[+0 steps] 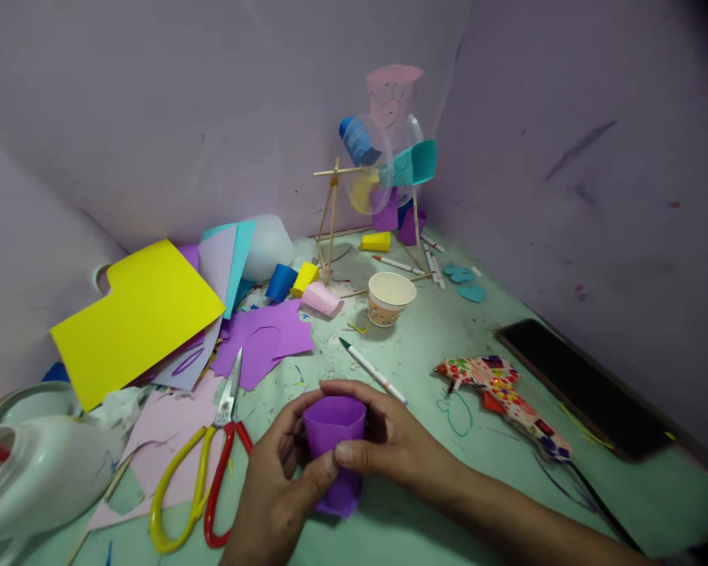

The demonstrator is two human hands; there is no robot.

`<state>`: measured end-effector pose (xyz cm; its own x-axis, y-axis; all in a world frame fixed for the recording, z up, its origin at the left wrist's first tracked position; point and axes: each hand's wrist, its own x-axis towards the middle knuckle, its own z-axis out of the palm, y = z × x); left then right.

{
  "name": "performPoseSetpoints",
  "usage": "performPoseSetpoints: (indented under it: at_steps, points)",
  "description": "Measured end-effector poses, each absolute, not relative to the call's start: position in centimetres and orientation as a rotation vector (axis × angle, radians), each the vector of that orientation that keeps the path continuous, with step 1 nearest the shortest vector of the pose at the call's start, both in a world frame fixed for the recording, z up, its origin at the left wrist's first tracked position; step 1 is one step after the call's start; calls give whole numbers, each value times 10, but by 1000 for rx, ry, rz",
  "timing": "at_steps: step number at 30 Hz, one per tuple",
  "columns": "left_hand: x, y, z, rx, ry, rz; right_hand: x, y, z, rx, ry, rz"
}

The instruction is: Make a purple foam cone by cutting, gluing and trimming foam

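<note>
A small purple foam cup (334,428) stands upright at the bottom centre, its open rim upward. My left hand (283,472) wraps its left side, the thumb on the front. Around the right side curls my right hand (383,440), its thumb also pressed on the front. Just left of my hands lie scissors (227,409) with yellow and red handles, blades apart. Behind my hands are a green-tipped marker (371,369) and a paper cup (391,299). A patterned glue gun (501,393) rests to the right.
A stick-framed wheel (371,165) with coloured cups stands at the back by the wall. Yellow (138,314) and purple foam sheets (265,338) lie left, near a white jug (53,472). A dark phone (578,385) lies right. Small foam cups and markers are scattered behind.
</note>
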<state>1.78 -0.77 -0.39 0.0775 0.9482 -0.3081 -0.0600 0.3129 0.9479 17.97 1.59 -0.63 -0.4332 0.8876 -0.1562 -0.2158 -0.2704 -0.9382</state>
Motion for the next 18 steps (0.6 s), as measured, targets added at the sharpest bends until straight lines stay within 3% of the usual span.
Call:
performPoseSetpoints:
  at_steps: [11,18]
  points:
    - [20,0,0,357,1102,1145,184,23,-10,-953,-868,2029]
    - [25,1,-3,373,1072,1140,185,26,-15,-904,-1211,1973]
